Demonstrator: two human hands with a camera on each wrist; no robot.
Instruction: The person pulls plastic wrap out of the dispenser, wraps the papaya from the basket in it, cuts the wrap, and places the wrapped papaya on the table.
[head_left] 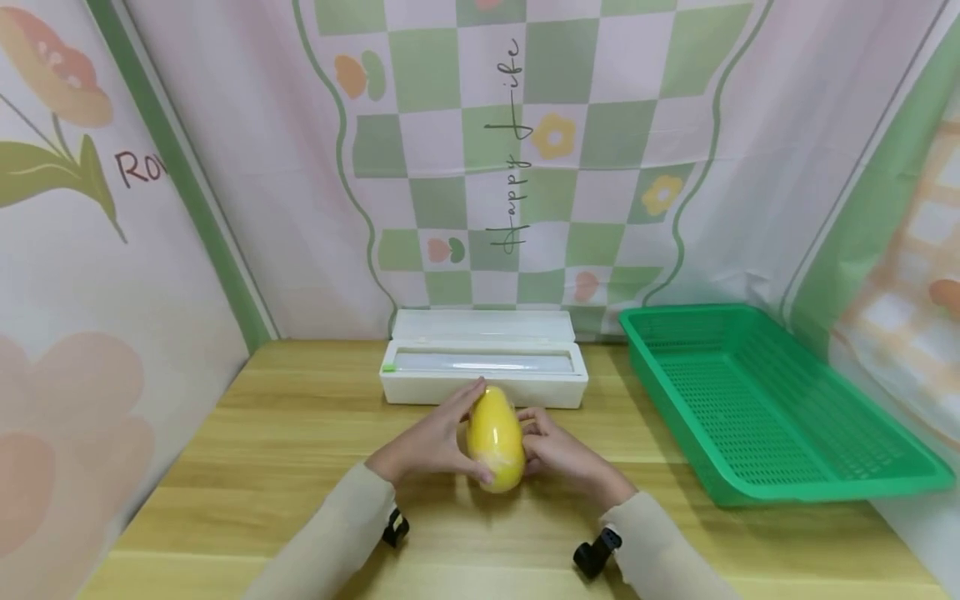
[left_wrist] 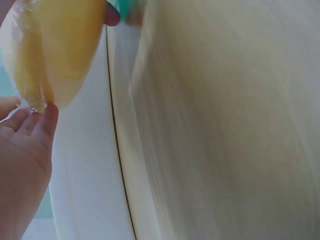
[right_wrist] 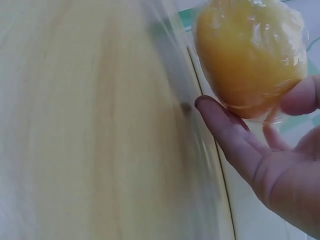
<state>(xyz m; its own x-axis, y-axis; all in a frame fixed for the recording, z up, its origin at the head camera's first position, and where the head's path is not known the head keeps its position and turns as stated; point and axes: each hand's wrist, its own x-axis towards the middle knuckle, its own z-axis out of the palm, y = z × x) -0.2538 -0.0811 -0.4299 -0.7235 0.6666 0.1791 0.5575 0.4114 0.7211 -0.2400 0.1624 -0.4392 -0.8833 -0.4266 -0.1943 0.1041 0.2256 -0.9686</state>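
A yellow mango (head_left: 495, 437) in clear plastic film is held above the wooden table, its narrow end away from me. My left hand (head_left: 431, 442) grips its left side, thumb near the lower end and fingers toward the top. From the right, my right hand (head_left: 562, 454) holds the fruit with curled fingers. Shiny, wrinkled film covers the mango (right_wrist: 252, 55) in the right wrist view, where the thumb presses near its lower edge. Behind the hands stands a white cling film dispenser (head_left: 483, 392) with its lid raised; a film roll shows inside.
A green perforated plastic basket (head_left: 675, 408) stands on the right of the wooden table (head_left: 300, 433). A patterned cloth (head_left: 431, 146) hangs behind the table, with printed cloth at both sides. A small green piece (head_left: 388, 367) sits at the dispenser's left end.
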